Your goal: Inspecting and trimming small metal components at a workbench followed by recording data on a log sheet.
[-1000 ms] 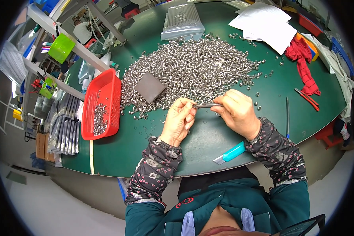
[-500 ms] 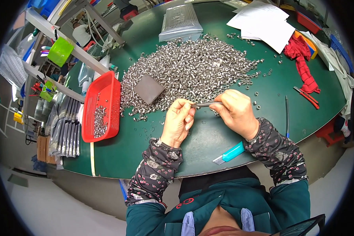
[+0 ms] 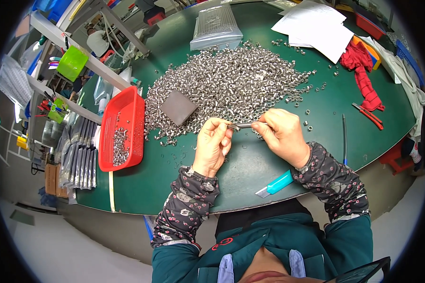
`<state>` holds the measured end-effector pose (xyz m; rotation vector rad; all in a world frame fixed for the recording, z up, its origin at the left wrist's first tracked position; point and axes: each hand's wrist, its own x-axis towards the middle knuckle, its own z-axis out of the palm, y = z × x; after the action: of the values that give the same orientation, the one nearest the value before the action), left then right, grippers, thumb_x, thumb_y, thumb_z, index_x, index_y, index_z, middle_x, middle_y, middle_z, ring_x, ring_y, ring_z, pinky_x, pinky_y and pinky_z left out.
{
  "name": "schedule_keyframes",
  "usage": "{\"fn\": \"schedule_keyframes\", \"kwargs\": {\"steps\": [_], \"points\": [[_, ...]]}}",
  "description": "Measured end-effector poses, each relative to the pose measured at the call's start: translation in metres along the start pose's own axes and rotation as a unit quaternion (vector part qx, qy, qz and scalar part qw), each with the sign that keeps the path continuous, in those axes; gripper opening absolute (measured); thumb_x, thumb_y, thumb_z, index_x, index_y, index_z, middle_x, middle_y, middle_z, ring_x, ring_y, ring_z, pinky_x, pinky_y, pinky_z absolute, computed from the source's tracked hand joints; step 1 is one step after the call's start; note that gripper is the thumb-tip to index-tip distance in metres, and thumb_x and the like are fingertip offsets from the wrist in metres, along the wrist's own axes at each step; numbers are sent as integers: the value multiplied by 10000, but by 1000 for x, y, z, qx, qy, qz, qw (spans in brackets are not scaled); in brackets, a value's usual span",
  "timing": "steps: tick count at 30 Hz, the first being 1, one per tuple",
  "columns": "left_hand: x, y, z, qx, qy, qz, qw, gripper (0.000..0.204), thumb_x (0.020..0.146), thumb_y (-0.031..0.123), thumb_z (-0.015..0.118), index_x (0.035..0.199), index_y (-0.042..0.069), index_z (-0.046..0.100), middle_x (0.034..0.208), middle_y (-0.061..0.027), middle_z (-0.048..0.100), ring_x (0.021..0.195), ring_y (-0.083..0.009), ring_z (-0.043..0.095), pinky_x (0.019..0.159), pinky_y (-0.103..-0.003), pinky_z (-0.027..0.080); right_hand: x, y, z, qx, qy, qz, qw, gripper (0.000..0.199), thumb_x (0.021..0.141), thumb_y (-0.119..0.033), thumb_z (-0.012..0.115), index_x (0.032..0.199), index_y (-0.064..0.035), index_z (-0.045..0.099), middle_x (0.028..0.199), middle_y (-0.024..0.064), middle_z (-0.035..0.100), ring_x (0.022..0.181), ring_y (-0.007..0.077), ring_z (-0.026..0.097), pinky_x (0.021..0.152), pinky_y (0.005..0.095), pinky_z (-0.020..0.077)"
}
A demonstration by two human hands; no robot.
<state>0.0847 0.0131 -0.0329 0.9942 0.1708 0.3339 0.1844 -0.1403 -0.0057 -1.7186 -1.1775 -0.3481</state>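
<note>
- Hands met over the green table (image 3: 250, 174) at the near edge of a big heap of small metal nuts (image 3: 231, 85).
- Left hand (image 3: 212, 147) had its fingertips pinched together on the left end of a thin metal rod (image 3: 243, 125); what else it pinched was too small to tell.
- Right hand (image 3: 281, 134) was clamped on the rod's right end, so the rod lay level between the two hands, just above the table.
- Red basket (image 3: 123, 127) sat at 9 o'clock from the hands, holding a small batch of nuts.
- Dark flat block (image 3: 177, 107) rested on the heap's left side, at 10 o'clock from the left hand.
- Blue box cutter (image 3: 275, 184) lay at 6 o'clock, near the table edge; red pliers (image 3: 368, 115) lay at 3 o'clock, well apart.
- Step, as judged: threading nuts onto the rod, one in hand.
- Next move would likely call for a steady right hand and a fresh nut picked from the heap just beyond.
</note>
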Motion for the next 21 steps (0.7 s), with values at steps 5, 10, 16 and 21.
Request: {"fn": "schedule_keyframes", "kwargs": {"steps": [5, 10, 16, 21], "points": [[1, 0, -1, 2, 0, 2, 1000, 107, 873, 143, 495, 897, 41, 517, 695, -29, 504, 513, -31, 411, 377, -140, 336, -1, 2, 3, 25, -7, 37, 999, 204, 736, -136, 625, 605, -17, 524, 558, 92, 496, 504, 250, 498, 465, 342, 382], [1, 0, -3, 0, -7, 2, 1000, 115, 868, 150, 506, 895, 39, 521, 695, -25, 510, 520, -33, 423, 385, -146, 343, -1, 2, 2, 61, -31, 91, 994, 228, 756, -161, 609, 604, -12, 527, 548, 97, 485, 488, 243, 480, 457, 337, 366], [2, 1, -2, -54, -11, -20, 998, 121, 873, 152, 496, 912, 41, 524, 713, -26, 509, 531, -39, 417, 384, -151, 334, 4, 1, -2, 52, -40, 77, 995, 134, 732, -115, 623, 692, -16, 543, 619, 89, 509, 556, 232, 501, 494, 325, 382], [2, 3, -4, -72, -6, -58, 996, 123, 874, 151, 494, 925, 43, 522, 724, -26, 507, 532, -47, 415, 383, -156, 328, 6, 1, -4, -4, 3, -52, 999, 154, 658, -60, 655, 767, -31, 552, 686, 71, 519, 631, 239, 517, 544, 329, 421]]}}
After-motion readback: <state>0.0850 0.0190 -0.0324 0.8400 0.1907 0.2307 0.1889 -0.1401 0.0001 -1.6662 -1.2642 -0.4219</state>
